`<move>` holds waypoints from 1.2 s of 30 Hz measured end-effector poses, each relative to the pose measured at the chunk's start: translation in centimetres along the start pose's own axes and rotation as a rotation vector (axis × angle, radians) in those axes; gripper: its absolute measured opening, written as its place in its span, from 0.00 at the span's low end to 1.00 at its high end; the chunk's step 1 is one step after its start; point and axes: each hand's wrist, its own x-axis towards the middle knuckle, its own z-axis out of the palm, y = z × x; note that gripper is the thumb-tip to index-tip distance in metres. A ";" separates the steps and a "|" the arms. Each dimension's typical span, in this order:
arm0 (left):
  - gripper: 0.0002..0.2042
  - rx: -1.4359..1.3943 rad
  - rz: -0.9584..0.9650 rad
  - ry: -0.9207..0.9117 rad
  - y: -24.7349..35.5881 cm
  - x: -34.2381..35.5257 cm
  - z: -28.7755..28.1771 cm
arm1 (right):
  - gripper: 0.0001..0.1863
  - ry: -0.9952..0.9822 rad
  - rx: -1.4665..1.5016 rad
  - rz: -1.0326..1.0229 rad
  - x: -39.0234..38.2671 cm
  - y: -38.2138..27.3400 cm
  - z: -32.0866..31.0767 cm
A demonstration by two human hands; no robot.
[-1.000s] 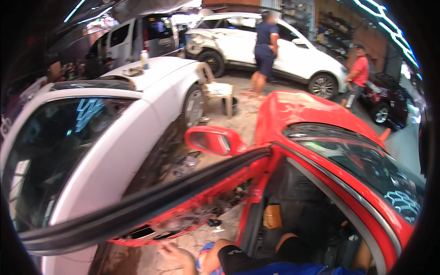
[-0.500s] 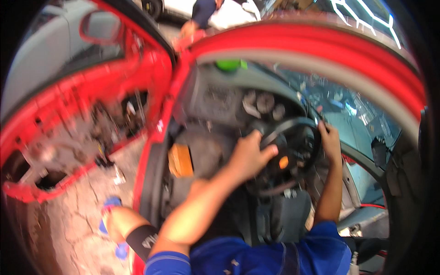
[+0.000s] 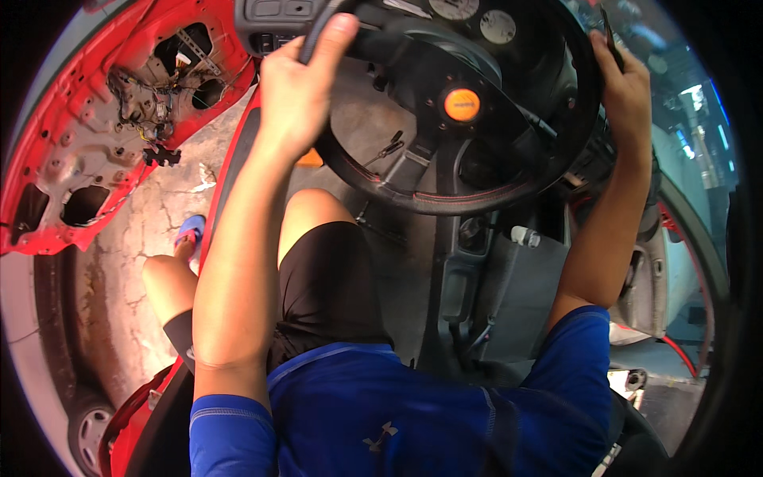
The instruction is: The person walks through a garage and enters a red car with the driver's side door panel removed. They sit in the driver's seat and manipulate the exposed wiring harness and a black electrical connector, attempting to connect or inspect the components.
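A black three-spoke steering wheel with red stitching and an orange centre button fills the upper middle of the view. My left hand grips its rim at the upper left, the thumb pointing up along it. On the opposite side, my right hand is closed at the rim. A thin, dark, pointed piece sticks up from the fingers of that hand; its kind is unclear. Behind the wheel, white-faced gauges show in the dashboard, partly cut off by the upper edge.
To the left, a red car door hangs open, its inner panel stripped and wires exposed. My left foot, in a blue sandal, is outside on cracked concrete. A centre console runs between the seats. An orange-brown box peeks out beside my left forearm.
My view has moved into the car and closer to the wheel. My left hand, earlier at the wheel's left side with the thumb out, now wraps its upper left rim.
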 end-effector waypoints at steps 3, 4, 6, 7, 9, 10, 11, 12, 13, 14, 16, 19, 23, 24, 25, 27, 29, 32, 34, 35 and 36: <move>0.30 -0.020 -0.031 0.095 0.4 -0.1 0.8 | 0.17 -0.072 0.008 0.116 -1.1 7.0 -3.5; 0.30 -0.035 -0.034 0.119 0.4 -0.1 1.4 | 0.17 -0.052 0.011 0.132 -2.3 8.8 -4.2; 0.30 0.048 -0.089 0.134 0.3 0.5 1.7 | 0.17 0.011 0.130 0.194 -6.2 12.2 -4.0; 0.29 -0.045 -0.128 0.118 -0.2 0.7 1.3 | 0.19 0.044 0.268 0.225 -8.6 14.1 -2.3; 0.29 -0.090 -0.118 0.110 0.1 0.3 1.7 | 0.20 0.011 0.301 0.281 -12.7 15.7 -1.7; 0.30 -0.107 -0.112 0.109 0.3 -0.1 1.8 | 0.20 -0.024 0.315 0.343 -14.8 15.4 -1.5; 0.30 -0.114 -0.110 0.113 0.5 -0.4 2.0 | 0.20 0.037 0.270 0.348 -16.5 15.2 -0.9; 0.30 -0.122 -0.109 0.119 0.6 -0.6 2.3 | 0.20 0.039 0.144 0.361 -17.9 15.1 -1.0; 0.30 -0.145 -0.114 0.132 0.8 -0.5 2.3 | 0.20 0.008 -0.074 0.352 -19.0 15.7 -1.5; 0.29 -0.154 -0.109 0.067 0.6 -0.6 1.8 | 0.19 -0.027 -0.291 0.342 -20.2 16.2 -2.2; 0.29 -0.173 -0.072 0.083 0.5 -0.7 1.9 | 0.17 -0.110 -0.482 0.449 -22.3 16.9 -3.9; 0.30 -0.177 -0.054 0.063 0.5 -0.8 2.1 | 0.15 -0.262 -0.525 0.598 -27.0 18.1 -6.6; 0.29 -0.160 -0.014 0.048 0.4 -0.7 2.3 | 0.09 -0.165 -0.524 0.383 -31.6 15.7 -3.0; 0.30 -0.143 -0.006 -0.003 0.0 -0.1 1.7 | 0.10 -0.183 -0.588 0.384 -31.9 15.1 -1.4; 0.29 -0.146 -0.002 -0.003 -0.1 0.1 1.7 | 0.14 -0.165 -0.546 0.348 -32.1 15.6 -0.5; 0.29 -0.152 -0.009 -0.022 0.4 -0.4 0.6 | 0.13 -0.054 -0.474 0.284 -32.1 18.0 -0.8; 0.28 -0.148 0.014 -0.028 0.6 -0.8 0.1 | 0.11 0.089 -0.427 0.344 -33.3 21.9 -4.0; 0.27 -0.176 0.005 -0.047 0.7 -1.7 0.3 | 0.15 0.133 -0.457 0.476 -34.9 23.7 -7.0; 0.25 -0.214 0.012 -0.119 0.1 -1.6 1.6 | 0.15 0.187 -0.473 0.374 -34.9 22.2 -5.2; 0.25 -0.191 0.032 -0.098 -0.1 -1.4 1.8 | 0.14 0.130 -0.360 0.300 -34.0 19.6 -2.8; 0.25 -0.172 0.053 -0.088 -0.2 -1.1 2.3 | 0.12 0.081 -0.374 0.094 -33.8 18.5 -0.8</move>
